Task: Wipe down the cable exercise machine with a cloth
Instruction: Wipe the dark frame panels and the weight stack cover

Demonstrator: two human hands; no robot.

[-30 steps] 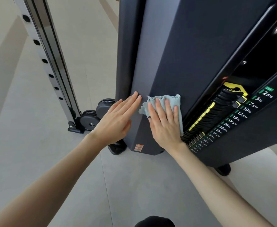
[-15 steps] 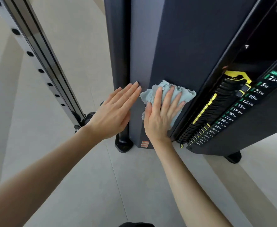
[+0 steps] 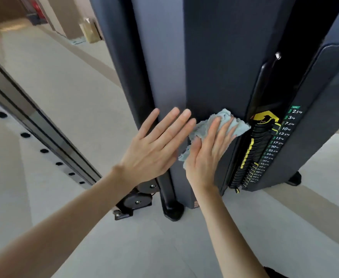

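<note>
Pale grey floor (image 3: 68, 93) with broad lighter and darker bands running diagonally away. Directly on it: dark cable exercise machine (image 3: 214, 57) on black rounded feet (image 3: 172, 211), a second foot (image 3: 294, 178) at far right; slanted perforated rail (image 3: 44, 135) ending in a black bracket with rollers (image 3: 133, 203) just beside the near foot. Far off, blurred, a brown box (image 3: 89, 30) near the wall.
</note>
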